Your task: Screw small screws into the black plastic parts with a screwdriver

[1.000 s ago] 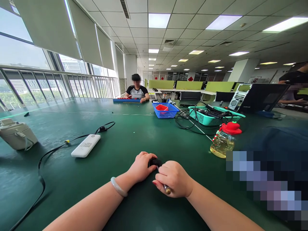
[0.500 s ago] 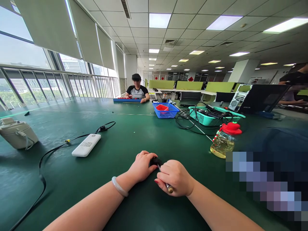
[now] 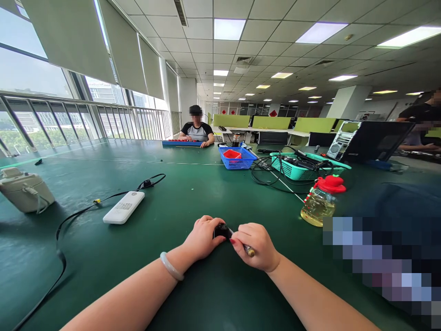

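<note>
My left hand [image 3: 202, 236] is closed around a small black object [image 3: 223, 231] on the green table, thumb on its near side and fingers over its far side. What kind of object it is, I cannot make out. In my closed right hand [image 3: 259, 247] is a slim metal hand tool with a brass-coloured end [image 3: 249, 251] sticking out below the fingers. The tool points up and left, its front end close to the right side of the black object. Its tip is too small to tell, so contact is unclear.
Left of my hands lie a white power bank [image 3: 124, 208], a black strap [image 3: 74, 214] and a pale case [image 3: 25, 191]. On the right stands a red-lidded bottle [image 3: 319, 207]. Beyond are a blue basket [image 3: 237, 162], a green basket [image 3: 299, 172] with cables, and a seated person [image 3: 196, 131].
My right hand has shifted slightly right and up, and the tool has swung to a flatter slant, its brass-coloured end further up and right. My left hand has hardly moved.
</note>
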### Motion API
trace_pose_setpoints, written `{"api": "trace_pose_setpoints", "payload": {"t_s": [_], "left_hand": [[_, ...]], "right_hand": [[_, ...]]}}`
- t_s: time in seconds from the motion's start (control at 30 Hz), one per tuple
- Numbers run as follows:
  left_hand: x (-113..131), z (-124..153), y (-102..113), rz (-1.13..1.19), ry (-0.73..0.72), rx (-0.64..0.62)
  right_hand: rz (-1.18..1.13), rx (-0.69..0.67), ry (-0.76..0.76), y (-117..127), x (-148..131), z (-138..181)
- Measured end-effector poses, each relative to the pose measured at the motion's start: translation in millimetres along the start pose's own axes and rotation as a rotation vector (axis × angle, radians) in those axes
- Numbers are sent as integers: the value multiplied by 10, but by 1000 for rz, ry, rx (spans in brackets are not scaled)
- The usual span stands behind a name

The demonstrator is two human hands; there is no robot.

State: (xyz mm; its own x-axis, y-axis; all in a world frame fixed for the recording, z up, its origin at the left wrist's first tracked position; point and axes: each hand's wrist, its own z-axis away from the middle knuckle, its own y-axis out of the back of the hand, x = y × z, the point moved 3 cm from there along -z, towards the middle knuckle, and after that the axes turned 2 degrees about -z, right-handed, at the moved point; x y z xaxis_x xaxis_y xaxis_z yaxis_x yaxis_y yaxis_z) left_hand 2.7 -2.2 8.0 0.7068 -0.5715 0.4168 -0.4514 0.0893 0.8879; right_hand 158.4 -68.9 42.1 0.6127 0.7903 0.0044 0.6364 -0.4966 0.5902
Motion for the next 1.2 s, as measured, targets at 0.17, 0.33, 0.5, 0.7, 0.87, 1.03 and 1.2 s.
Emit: {"api": "trace_pose_setpoints", "payload": {"t_s": [0.17,0.33,0.5,0.7,0.87,1.03,1.2], "left_hand": [[-7,2,2,0,1,2],[-6,3,0,16,-7,-6],[-18,0,-21,12,1,4],[-35,-3,-43,22,-6,8],[-35,-4,-34,11,12,2],[-18,-1,-28,12,15,1],[-30,1,-32,17,37,5]], "right_hand": [[-112,167,-291,67,213,36],[-280,143,-236,104,97,-4],[-175,-29,58,-3,-138,-48],[-54,-75,162,-70,-185,-47],[-14,-66,180,-51,-187,-53],[6,-84,192,-79,-178,-32],[22,-100,225,-86,-188,-23]]}}
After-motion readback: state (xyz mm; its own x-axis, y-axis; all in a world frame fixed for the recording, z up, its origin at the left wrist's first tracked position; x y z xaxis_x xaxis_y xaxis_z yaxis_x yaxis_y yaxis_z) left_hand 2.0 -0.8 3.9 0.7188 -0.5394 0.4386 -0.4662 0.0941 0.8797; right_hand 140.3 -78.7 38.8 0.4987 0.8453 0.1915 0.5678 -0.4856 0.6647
